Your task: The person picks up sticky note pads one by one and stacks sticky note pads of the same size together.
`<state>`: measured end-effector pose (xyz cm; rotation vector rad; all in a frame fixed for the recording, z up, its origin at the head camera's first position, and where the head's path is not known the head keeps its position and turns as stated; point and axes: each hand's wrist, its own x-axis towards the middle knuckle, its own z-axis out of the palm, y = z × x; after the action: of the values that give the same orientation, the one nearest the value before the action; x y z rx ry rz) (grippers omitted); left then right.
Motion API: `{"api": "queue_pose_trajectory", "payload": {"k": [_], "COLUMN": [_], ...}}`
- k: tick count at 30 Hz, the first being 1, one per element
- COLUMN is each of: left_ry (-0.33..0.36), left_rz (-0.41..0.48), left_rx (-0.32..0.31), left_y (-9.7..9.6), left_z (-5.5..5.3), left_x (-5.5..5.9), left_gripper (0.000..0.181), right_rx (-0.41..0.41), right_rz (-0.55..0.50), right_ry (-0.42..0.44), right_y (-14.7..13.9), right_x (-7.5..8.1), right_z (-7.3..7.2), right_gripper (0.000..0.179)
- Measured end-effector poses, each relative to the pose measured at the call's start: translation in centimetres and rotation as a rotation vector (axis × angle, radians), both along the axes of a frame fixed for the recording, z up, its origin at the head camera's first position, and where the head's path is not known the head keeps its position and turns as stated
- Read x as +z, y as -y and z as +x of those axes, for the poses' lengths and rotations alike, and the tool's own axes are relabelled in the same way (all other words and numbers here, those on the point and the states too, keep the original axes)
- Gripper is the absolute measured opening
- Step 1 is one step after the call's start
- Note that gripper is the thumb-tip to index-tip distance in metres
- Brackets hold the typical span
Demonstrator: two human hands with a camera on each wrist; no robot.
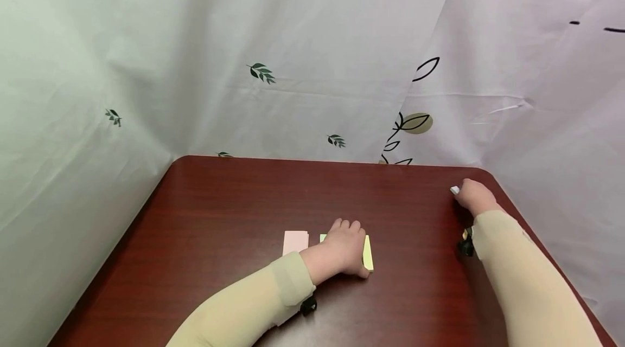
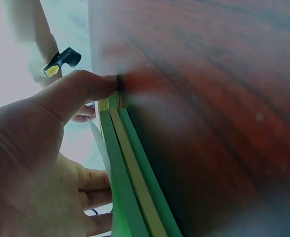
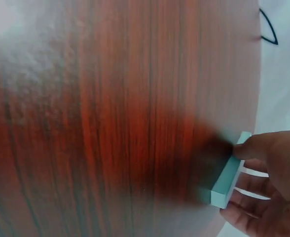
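Near the middle of the table, my left hand [image 1: 344, 248] reaches over a stack of yellow and green sticky note pads [image 1: 368, 255], its thumb at the near edge and its fingers at the far one. The left wrist view shows the layered green and yellow edges of the sticky note pads [image 2: 130, 173] beside the thumb. Out at the far right corner, my right hand [image 1: 476, 196] pinches a small pale pad-like block [image 3: 227, 178] between thumb and fingers, close over the tabletop. A pink sticky note pad [image 1: 295, 242] lies left of my left hand, partly hidden by the sleeve.
The dark red-brown wooden table [image 1: 234, 195] has rounded far corners. A white curtain [image 1: 312, 38] with leaf prints hangs right behind it and along both sides. Black wrist cameras [image 1: 466, 243] sit under the sleeves, low over the table.
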<state>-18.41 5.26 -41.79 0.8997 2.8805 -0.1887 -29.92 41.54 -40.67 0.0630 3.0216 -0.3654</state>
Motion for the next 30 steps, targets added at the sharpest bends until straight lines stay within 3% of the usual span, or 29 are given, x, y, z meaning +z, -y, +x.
{"api": "queue_pose_trajectory", "payload": {"k": [6, 11, 15, 21, 30], "left_ry": [-0.010, -0.005, -0.005, -0.010, -0.003], "left_rz": [-0.006, -0.002, -0.003, -0.008, 0.008], "left_rx": [0.002, 0.008, 0.009, 0.007, 0.014], "left_y": [0.0, -0.1, -0.1, 0.0, 0.0], "left_z": [0.0, 0.0, 0.0, 0.2, 0.3], "left_x": [-0.2, -0.2, -0.1, 0.1, 0.3], "left_gripper": [0.077, 0.076, 0.076, 0.076, 0.074], "right_rx": [0.039, 0.076, 0.097, 0.122, 0.193], "right_rz": [-0.062, -0.063, -0.039, -0.030, -0.110], "right_ry": [0.091, 0.091, 0.084, 0.070, 0.031], "right_y": [2.0, 4.1, 6.1, 9.3, 13.9], "right_x": [0.0, -0.1, -0.4, -0.7, -0.8], "right_z": [0.2, 0.6, 1.3, 3.7, 7.7], "right_gripper": [0.025, 0.020, 0.026, 0.044, 0.035]}}
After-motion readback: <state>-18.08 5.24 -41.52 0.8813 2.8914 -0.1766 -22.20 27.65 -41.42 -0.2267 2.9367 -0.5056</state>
